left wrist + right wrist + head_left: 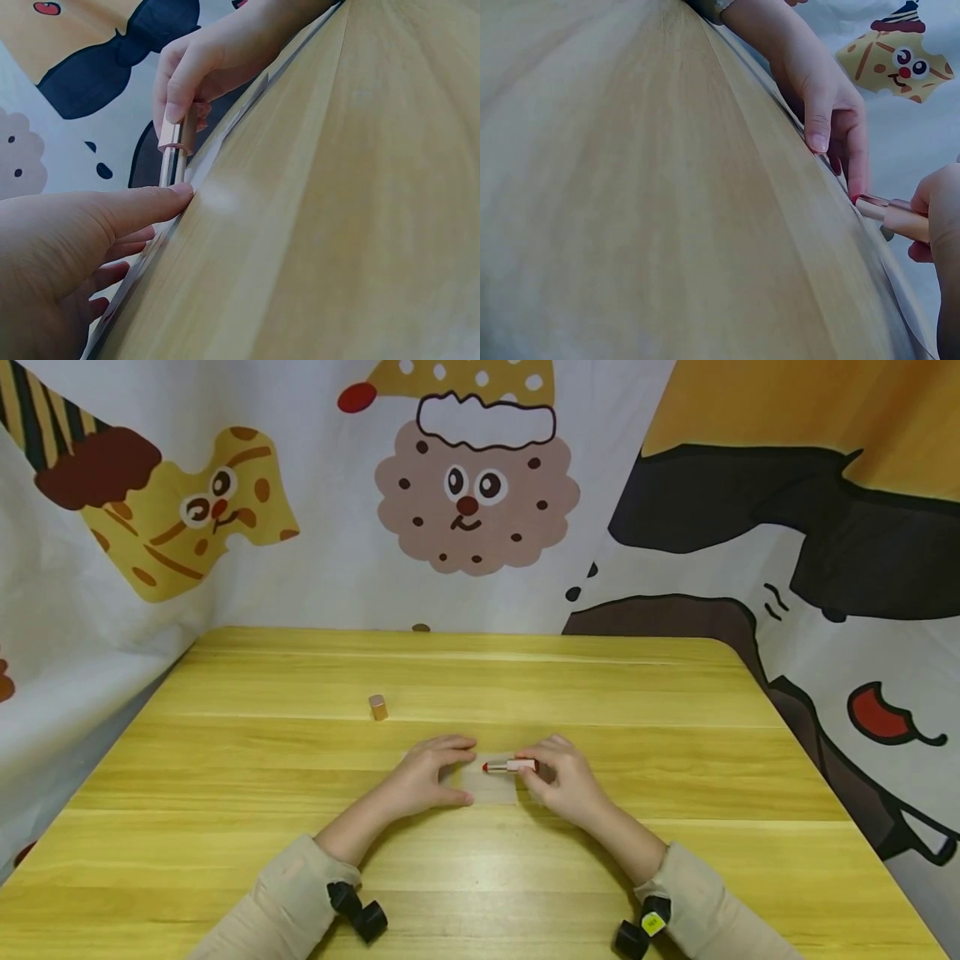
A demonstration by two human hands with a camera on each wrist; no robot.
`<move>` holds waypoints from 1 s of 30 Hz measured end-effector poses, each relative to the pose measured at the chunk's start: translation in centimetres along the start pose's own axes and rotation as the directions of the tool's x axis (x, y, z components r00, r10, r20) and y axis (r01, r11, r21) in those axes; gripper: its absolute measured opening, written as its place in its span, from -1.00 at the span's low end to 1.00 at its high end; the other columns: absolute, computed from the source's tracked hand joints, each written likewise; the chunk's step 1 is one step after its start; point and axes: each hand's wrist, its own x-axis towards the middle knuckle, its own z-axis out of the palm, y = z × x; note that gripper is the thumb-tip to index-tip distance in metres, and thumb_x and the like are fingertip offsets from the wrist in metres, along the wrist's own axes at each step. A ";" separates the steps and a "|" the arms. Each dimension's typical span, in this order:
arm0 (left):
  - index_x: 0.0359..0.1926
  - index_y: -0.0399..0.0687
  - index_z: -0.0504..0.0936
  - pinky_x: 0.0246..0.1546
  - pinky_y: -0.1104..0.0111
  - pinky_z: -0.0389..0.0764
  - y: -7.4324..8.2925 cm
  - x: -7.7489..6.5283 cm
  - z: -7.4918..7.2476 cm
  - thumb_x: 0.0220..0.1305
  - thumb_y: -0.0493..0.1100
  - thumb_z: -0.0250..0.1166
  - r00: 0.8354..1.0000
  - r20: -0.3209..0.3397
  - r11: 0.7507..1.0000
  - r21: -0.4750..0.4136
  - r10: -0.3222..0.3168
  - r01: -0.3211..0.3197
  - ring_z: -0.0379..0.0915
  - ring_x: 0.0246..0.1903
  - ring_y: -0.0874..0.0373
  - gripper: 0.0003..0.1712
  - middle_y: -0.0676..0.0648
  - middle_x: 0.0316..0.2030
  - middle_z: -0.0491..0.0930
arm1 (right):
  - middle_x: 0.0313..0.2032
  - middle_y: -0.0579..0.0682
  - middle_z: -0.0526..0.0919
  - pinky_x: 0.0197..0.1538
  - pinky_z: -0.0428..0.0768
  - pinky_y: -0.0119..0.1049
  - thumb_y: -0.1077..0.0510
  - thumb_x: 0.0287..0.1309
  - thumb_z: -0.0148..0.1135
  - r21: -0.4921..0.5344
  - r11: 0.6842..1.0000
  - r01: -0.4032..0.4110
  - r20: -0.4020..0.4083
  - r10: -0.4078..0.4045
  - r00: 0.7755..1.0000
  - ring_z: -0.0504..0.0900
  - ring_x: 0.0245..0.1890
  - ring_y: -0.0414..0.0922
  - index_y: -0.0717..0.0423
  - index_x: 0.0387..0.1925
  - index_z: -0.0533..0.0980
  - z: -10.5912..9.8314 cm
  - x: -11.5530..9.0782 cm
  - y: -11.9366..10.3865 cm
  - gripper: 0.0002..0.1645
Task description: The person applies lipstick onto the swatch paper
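Observation:
My right hand (567, 782) pinches a lipstick (516, 766) between thumb and fingers. Its red tip points left, toward my other hand, and a metallic collar shows below the tip. Beneath the lipstick lies a small, pale sheet of paper (495, 792) on the table. At the sheet's left side rests my left hand (429, 782), thumb and fingers spread apart with nothing gripped between them. In the left wrist view, the thumb of that hand overlaps the lower end of the lipstick (174, 150). The right wrist view shows the red tip close to the left hand's fingertips (859, 184).
The lipstick's cap (378, 707) stands on the wooden table (225, 760), beyond my left hand. A cartoon-printed curtain (322, 577) hangs behind the table and down its sides. Black wrist devices (356, 912) are strapped over both beige sleeves.

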 end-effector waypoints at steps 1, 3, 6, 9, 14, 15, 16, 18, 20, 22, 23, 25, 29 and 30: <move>0.16 -0.25 0.54 0.29 -0.03 0.12 0.0 0.0 0.0 0.01 -0.05 0.51 1.000 0.000 1.000 0.002 0.000 0.000 0.13 0.33 -0.05 -0.30 -0.10 0.29 0.36 | -0.29 -0.15 0.68 -0.31 0.46 -0.32 0.25 0.08 0.35 -0.005 1.000 0.003 0.002 -0.003 1.000 0.46 -0.30 -0.22 0.18 -0.21 0.68 0.0 0.0 0.0 -0.80; 0.16 -0.24 0.54 0.30 -0.02 0.11 0.0 0.0 0.0 0.01 -0.05 0.51 1.000 0.002 1.000 0.004 -0.003 0.003 0.12 0.33 -0.04 -0.30 -0.09 0.29 0.35 | -0.29 -0.14 0.68 -0.31 0.47 -0.31 0.25 0.07 0.35 -0.018 1.000 0.013 0.004 -0.013 1.000 0.47 -0.30 -0.21 0.19 -0.22 0.68 0.0 0.0 0.0 -0.80; 0.16 -0.23 0.54 0.30 -0.02 0.11 -0.1 0.0 0.0 0.01 -0.04 0.51 1.000 0.003 1.000 0.003 -0.006 0.006 0.11 0.34 -0.04 -0.30 -0.08 0.29 0.35 | -0.31 -0.13 0.68 -0.30 0.48 -0.32 0.25 0.05 0.35 -0.037 0.999 0.040 0.005 -0.039 0.999 0.47 -0.30 -0.22 0.20 -0.23 0.67 0.0 0.1 -0.1 -0.80; 0.16 -0.23 0.54 0.30 -0.01 0.11 -0.1 0.0 0.0 0.00 -0.04 0.52 1.000 0.003 1.000 0.000 -0.011 0.011 0.11 0.34 -0.03 -0.30 -0.07 0.29 0.35 | -0.34 -0.14 0.67 -0.32 0.48 -0.33 0.25 0.05 0.35 -0.054 0.997 0.063 0.007 -0.063 0.998 0.46 -0.33 -0.22 0.21 -0.25 0.67 0.0 0.2 -0.1 -0.81; 0.16 -0.23 0.54 0.30 0.00 0.11 0.0 0.0 0.0 0.00 -0.05 0.52 1.000 0.003 1.000 -0.004 -0.018 0.018 0.11 0.34 -0.03 -0.30 -0.07 0.29 0.35 | -0.37 -0.17 0.66 -0.34 0.47 -0.35 0.26 0.05 0.34 -0.062 0.996 0.070 0.023 -0.069 0.997 0.45 -0.35 -0.24 0.20 -0.25 0.67 -0.1 0.2 -0.2 -0.82; 0.16 -0.23 0.54 0.30 -0.01 0.11 0.0 0.0 0.0 0.00 -0.06 0.52 1.000 0.002 1.000 -0.005 -0.018 0.018 0.11 0.34 -0.03 -0.30 -0.07 0.29 0.35 | -0.37 -0.17 0.65 -0.34 0.47 -0.35 0.25 0.05 0.34 -0.063 0.996 0.067 0.028 -0.065 0.997 0.44 -0.35 -0.24 0.20 -0.25 0.67 -0.1 0.2 -0.2 -0.82; 0.16 -0.24 0.54 0.30 -0.01 0.11 0.0 0.0 0.0 0.00 -0.06 0.52 1.000 0.003 1.000 -0.008 -0.019 0.019 0.11 0.34 -0.03 -0.30 -0.08 0.29 0.36 | -0.37 -0.18 0.65 -0.35 0.47 -0.35 0.25 0.05 0.34 -0.064 0.996 0.063 0.032 -0.061 0.998 0.44 -0.36 -0.24 0.20 -0.25 0.68 -0.1 0.3 -0.2 -0.82; 0.15 -0.24 0.54 0.30 -0.01 0.11 0.1 0.0 0.0 0.00 -0.07 0.52 1.000 0.003 1.000 -0.012 -0.019 0.019 0.11 0.33 -0.04 -0.30 -0.08 0.29 0.36 | -0.37 -0.18 0.65 -0.35 0.46 -0.36 0.24 0.04 0.34 -0.069 0.996 0.054 0.041 -0.051 0.998 0.43 -0.36 -0.25 0.19 -0.25 0.68 -0.2 0.3 -0.3 -0.82; 0.15 -0.24 0.54 0.30 -0.02 0.10 0.1 0.0 0.0 0.00 -0.07 0.52 1.000 0.004 1.000 -0.014 -0.021 0.022 0.11 0.34 -0.04 -0.30 -0.08 0.29 0.36 | -0.37 -0.18 0.65 -0.36 0.46 -0.36 0.24 0.04 0.34 -0.072 0.996 0.046 0.051 -0.042 0.998 0.42 -0.37 -0.25 0.18 -0.25 0.68 -0.2 0.3 -0.4 -0.82; 0.16 -0.24 0.54 0.30 -0.02 0.10 0.1 0.0 0.0 0.00 -0.07 0.52 1.000 0.004 1.000 -0.017 -0.025 0.025 0.11 0.34 -0.04 -0.31 -0.08 0.29 0.35 | -0.37 -0.20 0.64 -0.37 0.44 -0.37 0.24 0.03 0.34 -0.077 0.996 0.040 0.058 -0.035 0.998 0.40 -0.38 -0.26 0.17 -0.26 0.68 -0.3 0.3 -0.4 -0.82; 0.16 -0.24 0.54 0.30 -0.02 0.10 0.1 0.0 0.0 0.00 -0.07 0.52 1.000 0.003 0.999 -0.018 -0.026 0.026 0.11 0.34 -0.03 -0.31 -0.08 0.29 0.35 | -0.38 -0.20 0.64 -0.37 0.44 -0.37 0.24 0.03 0.34 -0.077 0.996 0.037 0.062 -0.032 0.998 0.39 -0.38 -0.26 0.17 -0.26 0.68 -0.4 0.3 -0.5 -0.82; 0.16 -0.24 0.54 0.30 -0.02 0.11 0.1 0.0 0.0 0.00 -0.06 0.52 1.000 0.003 0.999 -0.018 -0.027 0.027 0.11 0.34 -0.03 -0.30 -0.08 0.29 0.35 | -0.38 -0.20 0.63 -0.39 0.43 -0.38 0.23 0.04 0.34 -0.079 0.996 0.033 0.070 -0.027 0.997 0.38 -0.39 -0.27 0.16 -0.27 0.68 -0.5 0.3 -0.6 -0.83; 0.16 -0.24 0.54 0.30 -0.02 0.11 0.1 0.0 0.0 0.00 -0.06 0.52 1.000 0.001 1.000 -0.016 -0.024 0.024 0.12 0.33 -0.03 -0.30 -0.08 0.29 0.35 | -0.39 -0.17 0.64 -0.42 0.43 -0.39 0.22 0.06 0.33 -0.080 0.996 0.031 0.079 -0.024 0.997 0.38 -0.40 -0.28 0.14 -0.29 0.68 -0.7 0.4 -0.8 -0.86; 0.16 -0.24 0.54 0.30 -0.02 0.11 0.1 0.0 0.0 0.00 -0.06 0.52 1.000 0.000 1.000 -0.015 -0.023 0.023 0.12 0.33 -0.03 -0.30 -0.08 0.29 0.35 | -0.39 -0.18 0.64 -0.43 0.43 -0.40 0.21 0.07 0.33 -0.079 0.996 0.028 0.081 -0.022 0.996 0.38 -0.41 -0.28 0.13 -0.30 0.68 -0.7 0.3 -0.8 -0.87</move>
